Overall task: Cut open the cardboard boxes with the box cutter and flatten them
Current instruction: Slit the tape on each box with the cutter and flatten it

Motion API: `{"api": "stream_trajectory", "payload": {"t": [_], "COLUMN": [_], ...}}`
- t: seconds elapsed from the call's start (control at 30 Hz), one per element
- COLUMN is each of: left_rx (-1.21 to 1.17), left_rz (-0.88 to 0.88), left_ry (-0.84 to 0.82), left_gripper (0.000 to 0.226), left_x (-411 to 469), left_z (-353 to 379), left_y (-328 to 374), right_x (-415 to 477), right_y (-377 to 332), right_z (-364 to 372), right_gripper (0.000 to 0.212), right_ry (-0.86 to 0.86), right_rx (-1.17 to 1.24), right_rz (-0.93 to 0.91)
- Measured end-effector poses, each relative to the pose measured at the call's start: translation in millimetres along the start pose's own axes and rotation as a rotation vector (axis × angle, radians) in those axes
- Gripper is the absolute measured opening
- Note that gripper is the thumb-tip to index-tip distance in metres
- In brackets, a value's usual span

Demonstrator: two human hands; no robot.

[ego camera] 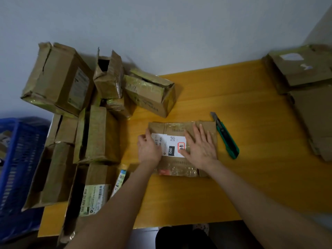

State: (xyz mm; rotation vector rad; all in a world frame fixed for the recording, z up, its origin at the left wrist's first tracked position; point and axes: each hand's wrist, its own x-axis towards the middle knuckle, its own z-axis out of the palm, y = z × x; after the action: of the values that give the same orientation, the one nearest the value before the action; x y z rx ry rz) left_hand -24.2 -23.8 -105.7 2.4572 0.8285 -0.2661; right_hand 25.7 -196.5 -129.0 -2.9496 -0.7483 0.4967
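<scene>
A flattened cardboard box [181, 128] with a white shipping label [168, 146] lies in the middle of the yellow counter [251, 186]. The person's left grip [149, 149] rests on the box's left edge, and the right grip [202, 150] presses flat on its right half with fingers spread. A green box cutter [226, 138] lies just beside the box on the right, blade out. Unflattened boxes [93, 133] crowd the counter's left side, next to a blue basket [16, 177]. Flattened cardboard [309, 97] is stacked at the far right

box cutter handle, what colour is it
Green with black parts, on the box cutter lying on the table; head view shows it best.
</scene>
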Motion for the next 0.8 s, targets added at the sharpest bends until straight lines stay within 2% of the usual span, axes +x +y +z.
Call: {"api": "stream_trajectory", "payload": {"t": [0.13, 0.23, 0.3, 0.37, 0.53, 0.67, 0.8], "left_rx": [0.309, 0.514, 0.513, 0.495, 0.539, 0.499, 0.49], "left_rz": [0.328, 0.453, 0.499, 0.495, 0.46, 0.456, 0.471], "left_ry": [-0.068, -0.081, -0.021, 0.019, -0.026, 0.064, 0.077], "left_gripper": [0.061, 0.069, 0.065, 0.061, 0.064, 0.065, 0.064], "left_x": [13.5, 24.7, 29.9, 35.3, 34.1, 35.1, 34.9], "left_z": [23.8, 40.4, 51.9, 59.5, 56.0, 62.1, 62.2], "left_y": [0.3, -4.1, -10.9, -14.0, -11.6, -14.5, -13.9], "right_x": [14.3, 15.6, 17.2, 19.9, 21.1, 23.4, 21.2], "right_y": [2.6, 0.7, 0.9, 0.7, 4.0, 5.5, 4.5], "right_z": [21.9, 33.0, 39.0, 41.1, 36.8, 39.3, 37.2], "right_gripper": [0.083, 0.082, 0.076, 0.07, 0.072, 0.07, 0.072], "right_ry": [-0.009, 0.075, 0.121, 0.141, 0.12, 0.169, 0.167], "right_rx": [-0.032, -0.031, -0.019, -0.013, -0.047, -0.021, -0.023], "right_rz": [0.017, 0.015, 0.025, 0.035, 0.007, 0.002, 0.014]}}
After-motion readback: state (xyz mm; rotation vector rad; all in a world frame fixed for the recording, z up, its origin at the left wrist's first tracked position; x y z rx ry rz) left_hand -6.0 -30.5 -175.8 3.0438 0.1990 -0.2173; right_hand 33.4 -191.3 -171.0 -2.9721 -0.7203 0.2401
